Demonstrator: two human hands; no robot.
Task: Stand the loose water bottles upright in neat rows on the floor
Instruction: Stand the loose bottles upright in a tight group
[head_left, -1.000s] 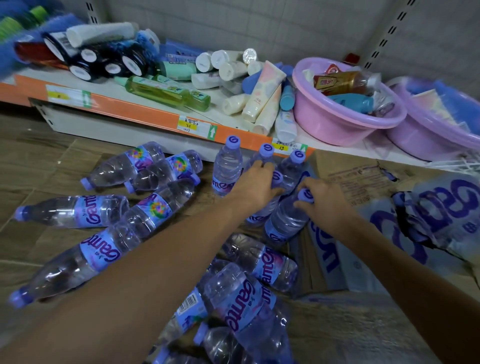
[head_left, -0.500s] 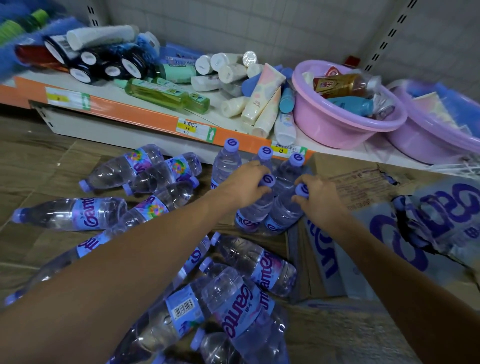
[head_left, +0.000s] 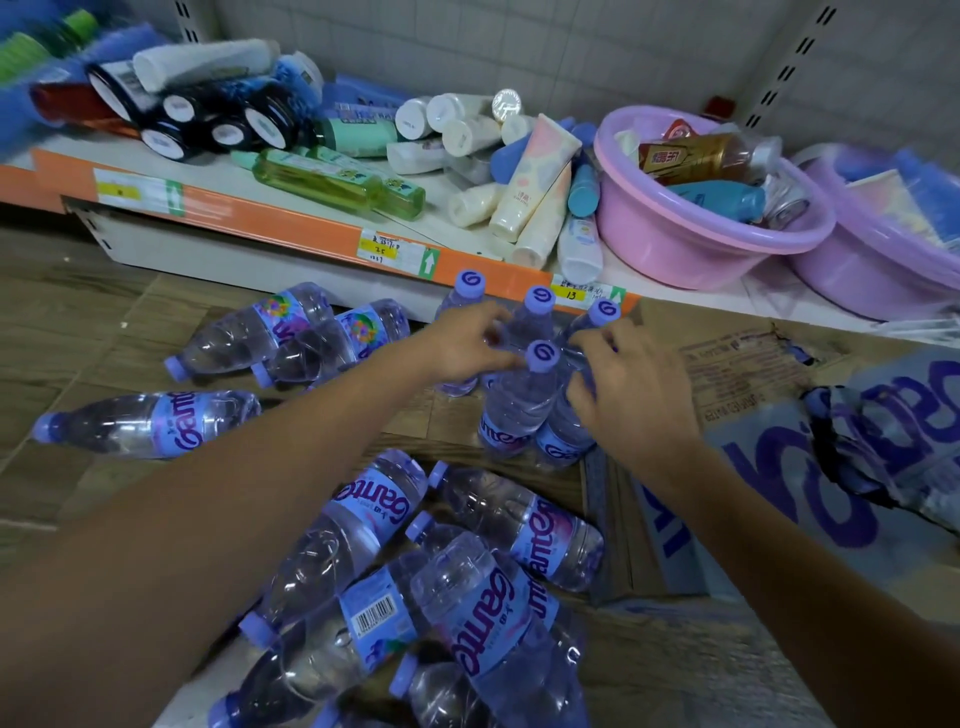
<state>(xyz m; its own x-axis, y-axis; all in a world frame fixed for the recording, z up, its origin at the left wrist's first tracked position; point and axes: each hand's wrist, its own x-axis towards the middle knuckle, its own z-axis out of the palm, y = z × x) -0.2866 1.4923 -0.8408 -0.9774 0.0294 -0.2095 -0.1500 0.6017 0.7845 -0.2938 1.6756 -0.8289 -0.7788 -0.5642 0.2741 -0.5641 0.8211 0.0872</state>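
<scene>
Clear plastic water bottles with lilac caps (head_left: 523, 400) are stood upright in a tight cluster on the brown wood-pattern floor (head_left: 78, 322), just below the orange-edged shelf (head_left: 291, 221); five caps can be counted, one partly hidden. "Ganten" is printed in purple on their labels. More such bottles are lying loose at nine o'clock (head_left: 150, 423) and piled at six o'clock (head_left: 483, 623), one showing a barcode. The left hand (head_left: 467, 343) is curled round the neck of a standing bottle, and the fingers of the right hand (head_left: 631, 400) are wrapped round the neighbouring bottle. At one o'clock a pink plastic basin (head_left: 691, 234) is filled with a brown drink bottle, a teal bottle and a can. White and cream tubes (head_left: 530, 192) are heaped on the shelf beside it. A yellow price tag (head_left: 571, 293) marked "13" is stuck on the shelf edge. Flattened printed cardboard (head_left: 753, 374) is spread at three o'clock.
</scene>
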